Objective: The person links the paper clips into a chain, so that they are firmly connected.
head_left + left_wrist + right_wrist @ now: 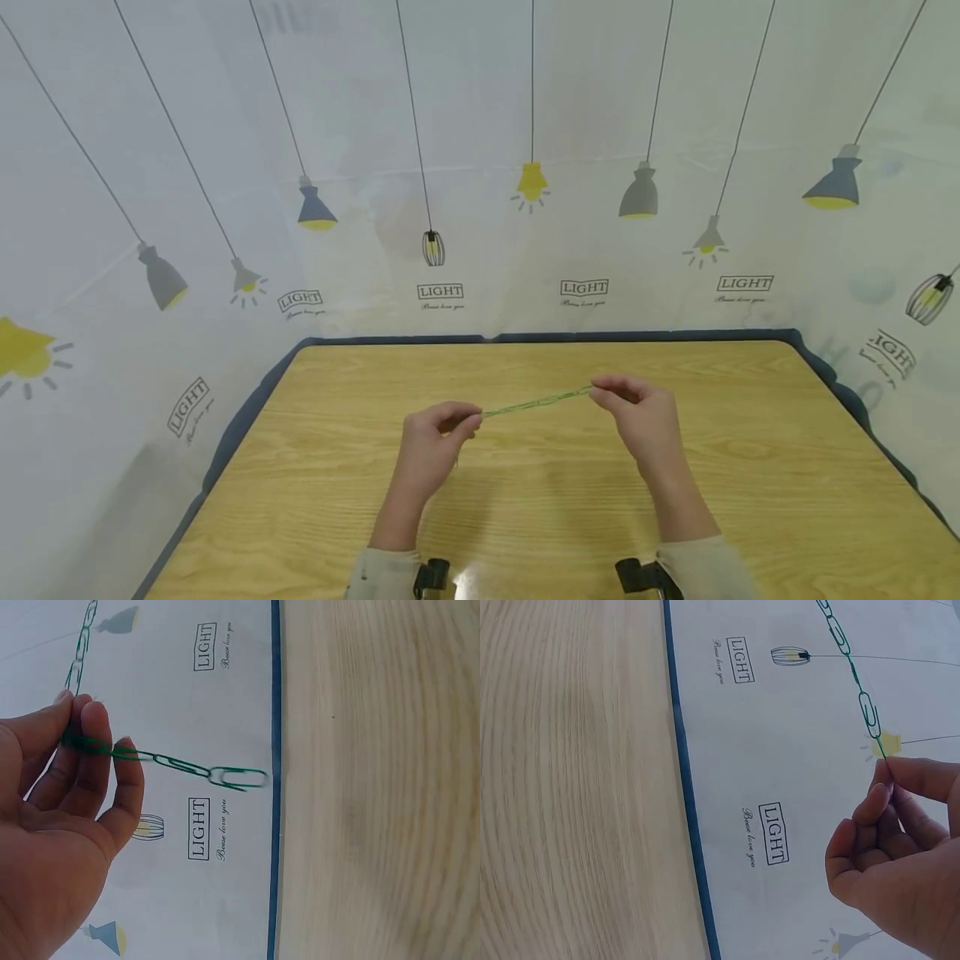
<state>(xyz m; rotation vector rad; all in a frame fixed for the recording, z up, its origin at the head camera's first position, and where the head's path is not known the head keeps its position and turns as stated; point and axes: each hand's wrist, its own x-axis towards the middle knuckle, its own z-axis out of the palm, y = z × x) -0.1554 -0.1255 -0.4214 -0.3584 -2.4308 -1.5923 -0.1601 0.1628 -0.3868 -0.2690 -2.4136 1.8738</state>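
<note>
A chain of linked green paper clips [536,403] is stretched between the two hands above the table, rising slightly toward the right. My left hand [432,442] pinches it between thumb and fingers. In the left wrist view several linked clips [180,765] dangle free past the fingers of the left hand [67,795], while the rest of the chain runs away from the thumb. At the other end, my right hand [647,421] pinches a clip between thumb and forefinger. Single clips of the chain [870,714] show clearly in the right wrist view, leading to the right hand [900,840].
The wooden table [525,517] lies beneath both hands, with a dark blue edge [397,339] along its back and sides. White sheeting [480,100] printed with lamps stands behind and beside it. Black wrist mounts [432,575] sit by both sleeves.
</note>
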